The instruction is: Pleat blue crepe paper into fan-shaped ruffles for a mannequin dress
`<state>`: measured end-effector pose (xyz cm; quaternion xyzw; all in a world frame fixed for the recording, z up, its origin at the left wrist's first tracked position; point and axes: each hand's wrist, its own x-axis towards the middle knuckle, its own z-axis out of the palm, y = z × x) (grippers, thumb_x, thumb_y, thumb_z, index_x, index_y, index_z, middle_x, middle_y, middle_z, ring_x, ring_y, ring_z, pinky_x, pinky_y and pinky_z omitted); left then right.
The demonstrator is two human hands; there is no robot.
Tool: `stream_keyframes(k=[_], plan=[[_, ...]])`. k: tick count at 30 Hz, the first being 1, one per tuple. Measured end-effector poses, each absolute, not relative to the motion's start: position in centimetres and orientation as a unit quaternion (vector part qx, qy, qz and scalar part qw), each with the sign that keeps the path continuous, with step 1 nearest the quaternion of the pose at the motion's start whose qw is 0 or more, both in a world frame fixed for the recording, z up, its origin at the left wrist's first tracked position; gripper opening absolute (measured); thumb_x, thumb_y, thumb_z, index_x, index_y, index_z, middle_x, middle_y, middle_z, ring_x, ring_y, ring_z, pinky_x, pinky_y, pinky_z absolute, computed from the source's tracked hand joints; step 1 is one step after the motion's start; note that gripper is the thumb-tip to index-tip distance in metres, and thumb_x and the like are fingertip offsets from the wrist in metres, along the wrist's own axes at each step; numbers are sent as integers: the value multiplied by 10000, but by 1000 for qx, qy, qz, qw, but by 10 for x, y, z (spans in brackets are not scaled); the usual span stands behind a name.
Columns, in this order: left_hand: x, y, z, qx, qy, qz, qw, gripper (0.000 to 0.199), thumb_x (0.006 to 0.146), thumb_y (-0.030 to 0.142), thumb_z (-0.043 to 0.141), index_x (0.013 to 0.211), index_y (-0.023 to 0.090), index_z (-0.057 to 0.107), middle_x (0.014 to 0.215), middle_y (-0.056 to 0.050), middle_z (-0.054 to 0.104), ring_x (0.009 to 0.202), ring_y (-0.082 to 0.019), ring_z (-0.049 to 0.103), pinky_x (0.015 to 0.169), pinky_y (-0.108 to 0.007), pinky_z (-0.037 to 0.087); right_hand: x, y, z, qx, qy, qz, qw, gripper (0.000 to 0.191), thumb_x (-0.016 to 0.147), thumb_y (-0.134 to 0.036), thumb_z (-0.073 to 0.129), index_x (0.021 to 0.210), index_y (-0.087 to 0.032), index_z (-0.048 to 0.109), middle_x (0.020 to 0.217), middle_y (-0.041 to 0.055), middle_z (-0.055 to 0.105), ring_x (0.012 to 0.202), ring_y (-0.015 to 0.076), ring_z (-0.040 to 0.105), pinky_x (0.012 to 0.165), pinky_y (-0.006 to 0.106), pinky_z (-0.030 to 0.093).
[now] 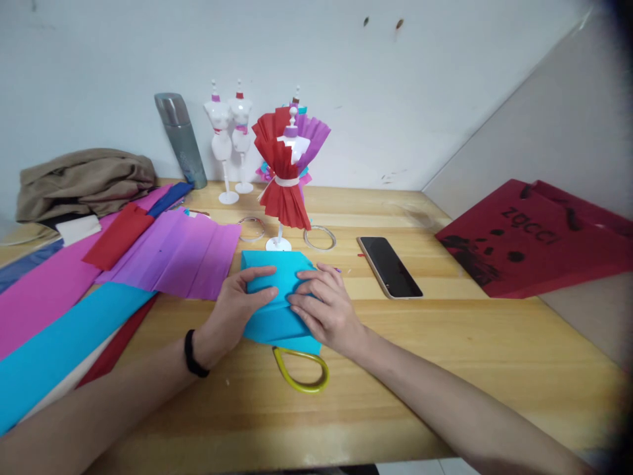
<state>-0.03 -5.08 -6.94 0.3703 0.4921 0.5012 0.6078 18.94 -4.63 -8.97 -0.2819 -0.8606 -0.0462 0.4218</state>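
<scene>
A piece of bright blue crepe paper [277,323] lies folded on the table in front of me, with a crease running across it. My left hand [232,307] grips its left side, thumb and index finger on top and the other fingers partly hidden. On the right side, my right hand [329,307] holds the paper with bent fingers pressed along the fold. A yellow loop-shaped handle [309,389] sticks out from under the paper's near edge; the rest of it is hidden. Just beyond the paper stands a small white dress form [297,148] wearing a pleated red and purple paper dress [284,201].
Purple crepe paper [198,254], a blue strip [74,336] and other coloured sheets spread on the left. Behind are two white dress forms [222,142], a grey bottle [180,142] and brown cloth [89,178]. Right: a phone [390,267], wire coil [320,238] and red bag [524,244].
</scene>
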Motion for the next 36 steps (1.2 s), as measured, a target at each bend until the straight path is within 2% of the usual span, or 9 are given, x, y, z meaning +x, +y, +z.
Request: stream_keyframes(k=[5,13,19,28,36], plan=[[1,-52,-71,384,491,513,590,360,536,181,810,886,161,729,821,-12,677,744,-163,567,706,-303,438,187,-47,-89,-291,-851,-41,436,88,872,-178,599,881,-194,685,742,23,654,943,207,622,987,477,397],[3,-53,-70,374,482,520,598,329,538,153,790,863,178,740,844,-12,697,767,-163,577,721,-300,443,185,-49,-88,-324,-840,-42,434,92,869,-178,601,886,-217,682,741,2,671,939,203,624,1057,508,313],[3,-56,-78,380,478,512,604,302,604,225,780,900,180,742,891,-31,699,799,-183,597,728,-315,446,185,-49,-90,-343,-836,-46,426,110,873,-199,595,912,-239,690,740,4,679,958,213,620,1085,531,269],[4,-58,-77,354,451,502,648,317,604,224,807,912,191,738,863,-16,704,746,-152,600,711,-296,460,184,-48,-92,-329,-838,-92,425,95,873,-195,607,932,-222,678,736,8,680,964,226,622,1071,547,265],[7,-61,-74,280,431,490,704,364,539,214,844,888,213,744,768,1,693,686,-149,581,683,-312,460,186,-45,-94,-321,-836,-133,424,145,858,-141,589,861,-249,686,731,-5,653,975,218,614,1077,559,251]])
